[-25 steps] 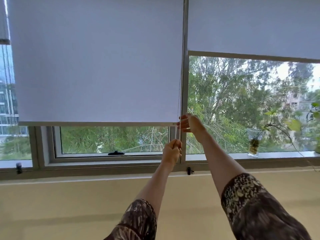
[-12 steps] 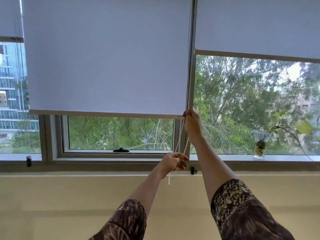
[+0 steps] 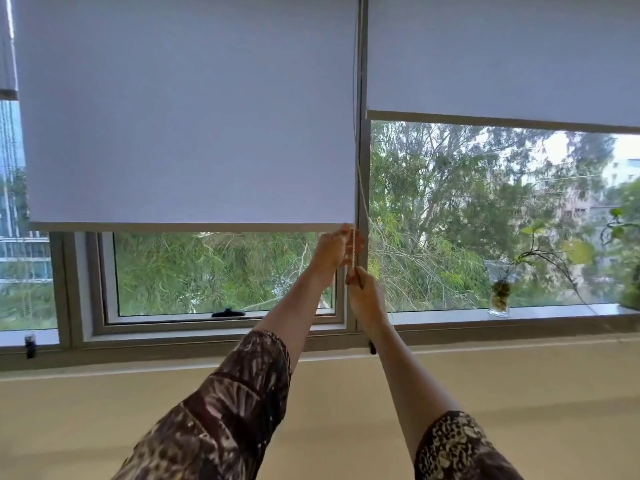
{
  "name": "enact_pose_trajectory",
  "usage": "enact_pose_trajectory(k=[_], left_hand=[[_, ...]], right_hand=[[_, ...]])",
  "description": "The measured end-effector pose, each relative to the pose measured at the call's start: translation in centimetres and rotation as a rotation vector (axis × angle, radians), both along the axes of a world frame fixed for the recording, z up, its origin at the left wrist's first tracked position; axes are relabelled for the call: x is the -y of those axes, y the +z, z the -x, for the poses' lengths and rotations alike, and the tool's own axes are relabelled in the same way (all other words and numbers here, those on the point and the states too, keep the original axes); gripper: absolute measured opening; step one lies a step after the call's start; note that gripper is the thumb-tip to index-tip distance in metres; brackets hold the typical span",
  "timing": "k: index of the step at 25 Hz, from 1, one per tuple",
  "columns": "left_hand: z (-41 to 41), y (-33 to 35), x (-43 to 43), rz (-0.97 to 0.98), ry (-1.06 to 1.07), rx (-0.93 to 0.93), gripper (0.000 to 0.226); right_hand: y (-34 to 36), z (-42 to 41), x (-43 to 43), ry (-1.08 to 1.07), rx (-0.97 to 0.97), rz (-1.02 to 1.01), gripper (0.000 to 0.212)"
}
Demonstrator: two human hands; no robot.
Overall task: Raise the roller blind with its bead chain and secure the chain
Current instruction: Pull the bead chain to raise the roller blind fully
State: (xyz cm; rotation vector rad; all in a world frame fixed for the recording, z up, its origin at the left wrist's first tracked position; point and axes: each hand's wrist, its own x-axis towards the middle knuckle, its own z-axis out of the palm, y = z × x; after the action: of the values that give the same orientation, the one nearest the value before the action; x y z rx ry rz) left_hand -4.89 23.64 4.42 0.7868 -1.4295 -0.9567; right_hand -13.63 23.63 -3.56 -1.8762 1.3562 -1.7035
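Observation:
The white roller blind (image 3: pixel 187 109) hangs over the left window, its bottom bar (image 3: pixel 173 226) a little above the small opening pane. Its bead chain (image 3: pixel 357 161) runs down the frame post at the blind's right edge. My left hand (image 3: pixel 332 249) is raised to the blind's lower right corner, fingers closed around the chain. Just below it, my right hand (image 3: pixel 363 292) grips the same chain. Both arms reach up and forward in patterned sleeves.
A second blind (image 3: pixel 502 60) on the right window sits higher. A small black chain clip (image 3: pixel 372 348) is fixed to the sill rail below my hands, another (image 3: pixel 30 344) at far left. A glass vase with a plant (image 3: pixel 499 296) stands on the right sill.
My hands have swapped heights: the left one went up from low on the chain, the right one came down from the top. The blind's bottom bar has risen, uncovering more window.

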Motion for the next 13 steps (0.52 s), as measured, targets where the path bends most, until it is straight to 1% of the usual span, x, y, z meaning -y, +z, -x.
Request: enact_pose_trajectory(k=[2,7,9,11,13], left_hand=[[0.8,1.3,0.1,0.024,0.009,0.005,0.034],[1.8,2.6,0.3,0.022,0.084,-0.099,0.027],[1.8,2.2,0.4,0.060,0.116,-0.044,0.023],[1.6,1.1,0.4,0.087,0.133,0.025,0.031],[1.3,-0.5,0.4,0.084,0.150,0.046,0.036]], right_hand=[[-1.9,-0.2,-0.4,-0.006,-0.029,-0.028,0.026],[-4.6,0.0,-0.7,-0.011,-0.058,-0.042,0.026],[-5.0,0.0,-1.0,0.004,-0.080,-0.037,0.028],[-5.8,0.4,-1.0,0.014,-0.108,-0.086,0.027],[-7.0,0.9,-1.0,0.075,-0.092,-0.178,0.026]])
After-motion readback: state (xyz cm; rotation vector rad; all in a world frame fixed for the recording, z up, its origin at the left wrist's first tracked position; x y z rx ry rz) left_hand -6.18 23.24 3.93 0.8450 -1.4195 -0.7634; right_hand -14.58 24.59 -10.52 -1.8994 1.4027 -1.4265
